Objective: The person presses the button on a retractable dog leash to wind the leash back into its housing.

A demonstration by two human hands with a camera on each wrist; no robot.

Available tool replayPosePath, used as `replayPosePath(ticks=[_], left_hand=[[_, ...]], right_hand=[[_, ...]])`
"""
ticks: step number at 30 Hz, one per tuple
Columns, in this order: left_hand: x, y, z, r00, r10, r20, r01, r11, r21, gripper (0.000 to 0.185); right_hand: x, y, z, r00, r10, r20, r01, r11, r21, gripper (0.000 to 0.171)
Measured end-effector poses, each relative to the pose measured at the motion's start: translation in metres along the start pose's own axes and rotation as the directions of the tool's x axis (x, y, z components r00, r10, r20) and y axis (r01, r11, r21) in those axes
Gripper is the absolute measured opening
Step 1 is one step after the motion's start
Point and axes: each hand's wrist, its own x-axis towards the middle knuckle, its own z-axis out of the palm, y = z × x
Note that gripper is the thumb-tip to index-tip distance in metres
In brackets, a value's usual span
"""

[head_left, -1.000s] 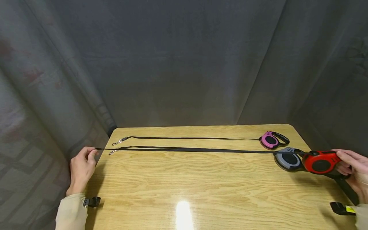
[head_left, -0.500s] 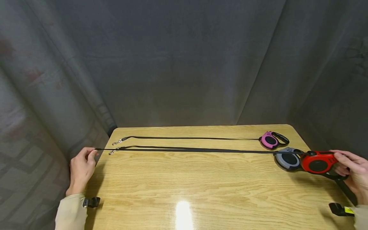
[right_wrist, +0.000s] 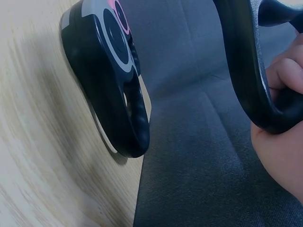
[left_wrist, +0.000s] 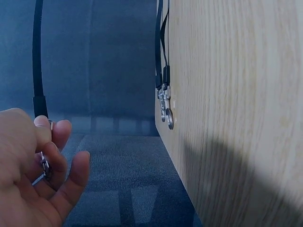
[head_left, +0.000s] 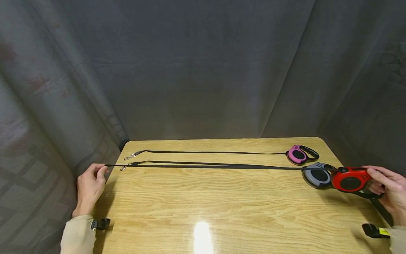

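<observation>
My left hand [head_left: 99,170] is just off the table's left edge and pinches the end of a taut black strap [head_left: 203,166]. In the left wrist view the left hand's fingers [left_wrist: 57,142] curl round the strap's metal clip [left_wrist: 45,165]. That strap runs across the table to a red retractable leash [head_left: 350,179]. My right hand [head_left: 377,181] grips the red leash by its black handle [right_wrist: 246,66] at the right edge. A grey retractable leash [head_left: 316,175] lies on the table, touching the red one on its left.
A pink retractable leash [head_left: 298,154] lies at the back right of the wooden table [head_left: 222,204], its strap stretched leftwards. Two metal clips [left_wrist: 165,106] end at the table's left edge. Grey curtains surround the table.
The right hand and the red leash have shifted slightly left, closer against the grey leash. The left hand has kept its place and its pinch.
</observation>
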Motion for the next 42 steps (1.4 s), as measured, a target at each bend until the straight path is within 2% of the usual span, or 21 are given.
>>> replayPosePath(ticks=[7,20,27,42], left_hand=[[0.000,0.001,0.001,1.000,0.008,0.002,-0.008,1.000,0.004,0.013],[-0.002,0.001,0.003,1.000,-0.011,0.007,0.011,1.000,-0.004,0.015],[-0.004,0.001,0.003,1.000,0.001,-0.001,-0.001,1.000,-0.011,0.014],[-0.005,0.009,0.002,0.998,-0.042,0.052,0.041,0.999,0.030,0.018]], right_hand=[[-0.001,0.001,0.003,1.000,0.006,0.029,-0.005,1.000,-0.021,0.051],[0.001,-0.006,0.014,0.998,0.065,-0.008,-0.065,0.997,-0.045,0.049],[-0.002,-0.005,0.015,0.997,0.077,-0.009,-0.077,0.997,-0.031,0.048],[-0.002,-0.001,0.020,0.996,0.082,0.040,-0.082,0.996,-0.021,0.047]])
